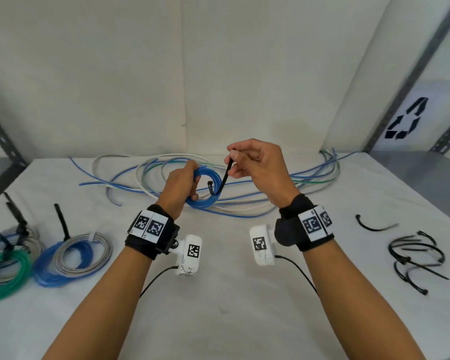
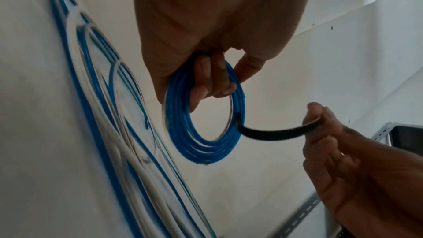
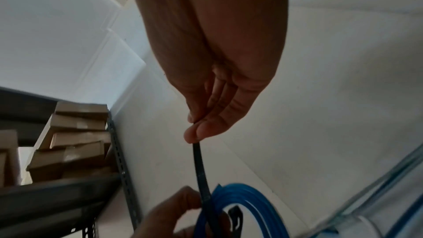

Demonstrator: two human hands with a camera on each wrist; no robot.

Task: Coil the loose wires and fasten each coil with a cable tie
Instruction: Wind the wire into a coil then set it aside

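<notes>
Left hand (image 1: 180,184) is gripping a blue wire coil (image 1: 205,187), fingers curled thru its loop, holding it up above the table (image 1: 231,294). Right hand (image 1: 257,165) is pinching a black cable tie (image 1: 225,178) btwn thumb & fingertips; the tie is hooking round the coil's right side. Loose wires (image 1: 244,203) are lying behind the hands. Tied coils (image 1: 70,255) are sitting at left, spare ties (image 1: 416,258) at right.
</notes>
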